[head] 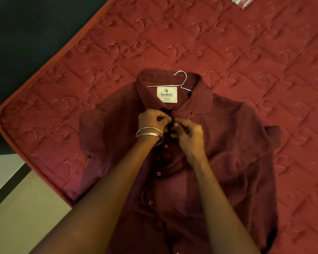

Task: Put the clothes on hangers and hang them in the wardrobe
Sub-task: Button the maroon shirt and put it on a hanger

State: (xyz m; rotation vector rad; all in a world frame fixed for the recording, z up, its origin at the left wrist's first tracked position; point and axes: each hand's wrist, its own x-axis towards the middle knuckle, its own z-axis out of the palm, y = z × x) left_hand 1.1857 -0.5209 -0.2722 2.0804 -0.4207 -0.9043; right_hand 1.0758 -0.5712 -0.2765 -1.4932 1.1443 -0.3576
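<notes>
Red quilted mattress (pixel 228 43) underlies everything. Maroon shirt (pixel 228 143) is laid flat on it; placket pinched shut by left hand (pixel 151 120) and right hand (pixel 188 132). Wire hanger (pixel 182 80) hook seen at collar, just beyond grip.

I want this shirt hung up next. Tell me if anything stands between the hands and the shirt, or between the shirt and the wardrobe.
Nothing stands between them: the left hand and right hand already pinch the maroon shirt at its top button, with the wire hanger inside the collar. No wardrobe is in view, so that path cannot be judged.
</notes>
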